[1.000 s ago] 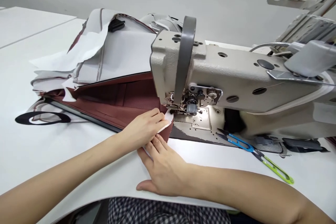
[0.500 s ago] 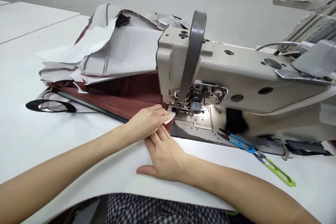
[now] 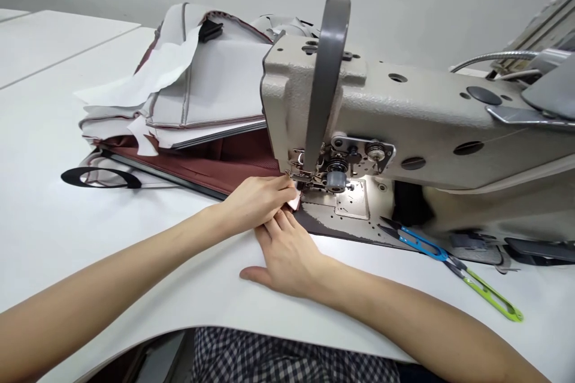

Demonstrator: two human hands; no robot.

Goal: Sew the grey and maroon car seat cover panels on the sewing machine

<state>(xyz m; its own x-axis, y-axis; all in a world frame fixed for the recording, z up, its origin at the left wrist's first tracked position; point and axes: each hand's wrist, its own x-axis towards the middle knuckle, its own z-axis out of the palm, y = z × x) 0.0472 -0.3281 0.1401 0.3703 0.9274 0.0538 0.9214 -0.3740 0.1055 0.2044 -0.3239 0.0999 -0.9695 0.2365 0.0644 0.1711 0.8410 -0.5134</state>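
Note:
Beside the needle area of a sewing machine (image 3: 381,114), my left hand (image 3: 258,203) pinches the edge of a maroon cover (image 3: 197,170) with grey-white backing. A small white corner (image 3: 293,198) pokes out past its fingertips, close to the presser foot. My right hand (image 3: 291,254) lies flat, fingers extended and thumb spread, with its fingertips pressed at the cover's edge against the left hand's fingers. The cover's pale backing (image 3: 224,78) is bunched up behind and to the left of the machine head. The stretch of edge under both hands is hidden.
Blue-handled thread snips (image 3: 422,244) and green-handled snips (image 3: 492,298) lie at the right, touching. A black oval loop (image 3: 67,178) sticks out from the cover at left. The white table (image 3: 188,299) has a curved front edge. A wall stands behind.
The view has shifted slightly. My left fingertips and the white corner are a little closer to the presser foot. My right hand keeps nearly the same pose.

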